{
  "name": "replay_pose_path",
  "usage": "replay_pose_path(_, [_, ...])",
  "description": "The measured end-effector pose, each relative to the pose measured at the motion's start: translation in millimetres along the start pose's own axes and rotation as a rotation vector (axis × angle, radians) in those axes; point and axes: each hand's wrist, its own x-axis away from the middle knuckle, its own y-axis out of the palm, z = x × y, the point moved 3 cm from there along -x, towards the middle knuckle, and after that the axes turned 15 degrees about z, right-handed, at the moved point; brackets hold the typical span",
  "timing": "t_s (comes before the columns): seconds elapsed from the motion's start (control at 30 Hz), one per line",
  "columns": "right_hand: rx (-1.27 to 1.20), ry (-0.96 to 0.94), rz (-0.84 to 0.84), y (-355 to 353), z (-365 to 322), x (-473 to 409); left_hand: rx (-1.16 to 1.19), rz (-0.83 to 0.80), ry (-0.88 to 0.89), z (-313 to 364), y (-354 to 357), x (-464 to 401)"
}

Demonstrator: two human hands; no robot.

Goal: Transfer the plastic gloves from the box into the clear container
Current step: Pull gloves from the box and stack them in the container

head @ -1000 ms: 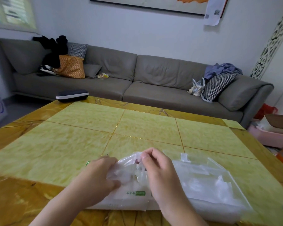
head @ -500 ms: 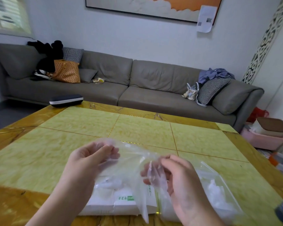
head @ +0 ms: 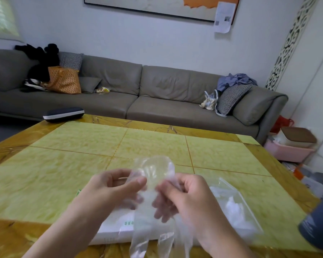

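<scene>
Mid-task: one plastic glove (head: pixel 153 183) is being held above the box (head: pixel 116 229), pinched by left hand (head: pixel 110 190) & right hand (head: pixel 190 194) grip. Clear container (head: pixel 237 207) (some gloves inside already) is lying beside box on tabletop (head: pixel 63 164); more transfers probably remaining.

We see a thin, clear, crinkled plastic glove (head: pixel 151 175), a glossy yellow-green tiled surface (head: pixel 82 157), a white paper-like box (head: pixel 112 228) and a matt grey leather-look sofa (head: pixel 157 94).
</scene>
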Motion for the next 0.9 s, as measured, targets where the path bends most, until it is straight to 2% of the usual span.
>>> replay_pose_path(0.07, [-0.093,0.084,0.038,-3,4,0,0.008,-0.042,-0.063,-6,3,0])
replay_pose_path(0.13, [-0.138,0.161,0.073,-7,7,-1,0.05,0.012,-0.065,-9,4,-2])
replay_pose_path(0.2, [-0.159,0.158,0.052,-15,4,-6,0.056,0.051,-0.035,-6,4,-1])
replay_pose_path(0.27, [-0.087,0.102,-0.001,-28,-4,-9,-0.026,-0.012,0.01,-3,5,2])
replay_pose_path(0.37, [0.11,0.067,-0.176,-40,-5,-12,-0.199,-0.194,0.032,0,12,8])
replay_pose_path(0.43, [0.185,0.05,-0.203,-46,0,-15,-0.252,-0.21,0.036,1,17,10])
replay_pose_path(0.47, [0.198,0.036,-0.169,-51,0,-18,-0.242,-0.146,0.047,1,16,9])
replay_pose_path(0.53, [0.148,0.016,-0.021,-68,0,-23,-0.168,0.093,0.102,0,11,4])
replay_pose_path(0.6, [0.055,0.015,0.187,-91,2,-30,-0.17,0.371,0.296,14,10,11])
replay_pose_path(0.63, [0.031,0.015,0.288,-101,5,-33,-0.202,0.424,0.444,27,14,19])
replay_pose_path(0.7, [0.027,0.013,0.442,-121,17,-38,-0.289,0.327,0.737,54,48,38])
replay_pose_path(0.77, [0.017,0.045,0.486,-131,30,-41,-0.462,0.087,0.864,60,97,45])
replay_pose_path(0.83, [0.03,0.087,0.461,-133,40,-43,-0.718,-0.091,0.805,38,140,36])
replay_pose_path(0.9, [0.136,0.103,0.459,-139,49,-44,-0.972,-0.176,0.708,2,167,18])
